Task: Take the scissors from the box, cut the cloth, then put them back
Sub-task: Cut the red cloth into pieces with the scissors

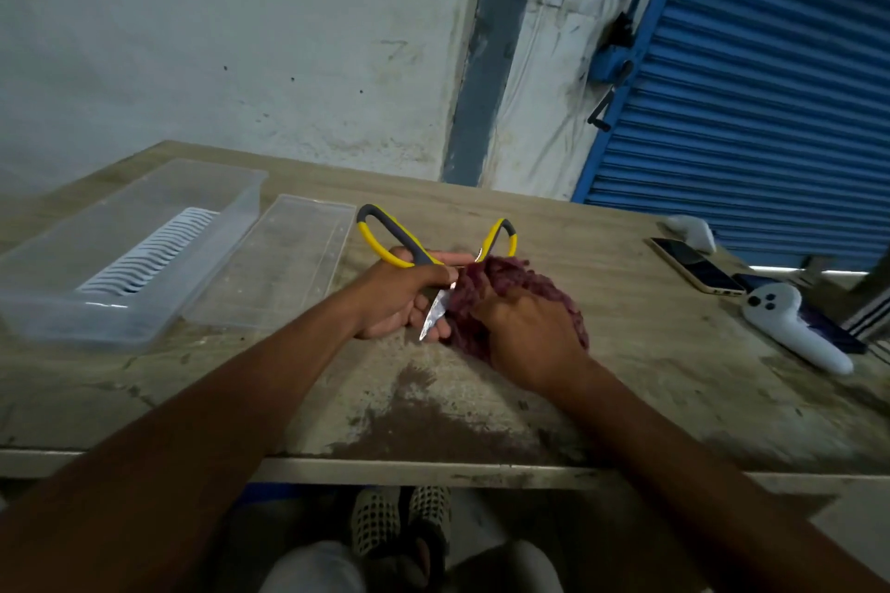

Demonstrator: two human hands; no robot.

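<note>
My left hand point(399, 299) grips the scissors point(385, 236) around the blades near the pivot, with the yellow-and-grey handles spread wide and pointing away from me. One bare blade tip point(432, 315) points toward me below my fingers. My right hand point(525, 327) is closed on a bunched maroon cloth point(505, 274) that lies against the blades on the table. A clear plastic box point(62, 323) with a white ribbed insert stands at the left, open, its clear lid point(274, 265) lying flat beside it.
A worn wooden table point(650, 400) holds two phones point(693, 265) and a white controller point(794, 327) at the right. A second white object point(691, 231) lies behind them. A blue shutter point(770, 87) and a stained wall stand beyond.
</note>
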